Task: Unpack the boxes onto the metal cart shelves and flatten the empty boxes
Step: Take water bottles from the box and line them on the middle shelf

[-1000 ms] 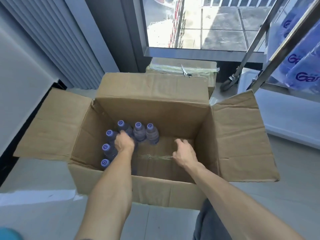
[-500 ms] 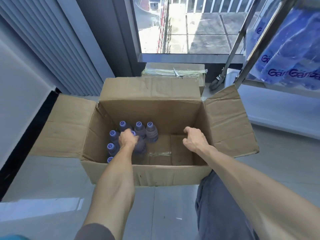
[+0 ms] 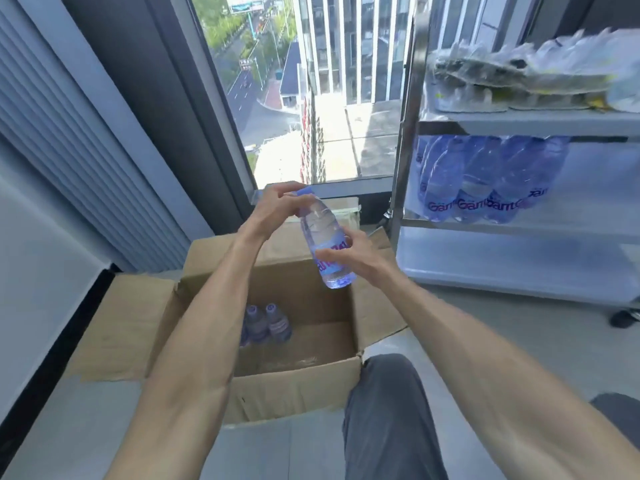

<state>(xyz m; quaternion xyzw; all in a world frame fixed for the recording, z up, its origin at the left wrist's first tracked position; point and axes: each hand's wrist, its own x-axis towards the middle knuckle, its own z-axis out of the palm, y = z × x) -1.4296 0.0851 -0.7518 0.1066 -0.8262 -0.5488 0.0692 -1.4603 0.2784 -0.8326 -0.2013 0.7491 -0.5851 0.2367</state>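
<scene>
Both hands hold one bottle (image 3: 323, 239) in the air above the far side of the open box (image 3: 298, 386). The left hand (image 3: 277, 204) has its fingers curled round the bottle's neck, just under the purple cap, and the right hand (image 3: 341, 252) grips the lower body with fingers wrapped over the label. The bottle is tilted, cap up and leaning away from the box, its base hanging just above the box's far right corner.

Inside the box, toward its left wall, at least two more bottles (image 3: 265, 322) stand upright with purple caps showing; the left forearm hides part of that group, so how many there are cannot be told. The rest of the box floor shows bare cardboard. The box's flaps are folded outward, the left one lying flat on the floor.

Right of the box stands the cart (image 3: 519, 119). Its middle shelf carries a wrapped pack (image 3: 481, 181) of the same bottles lying on their sides, and the shelf above holds crumpled plastic wrap (image 3: 526, 69). Behind the box, against the window, sits a second box (image 3: 346, 213), mostly hidden by the hands
</scene>
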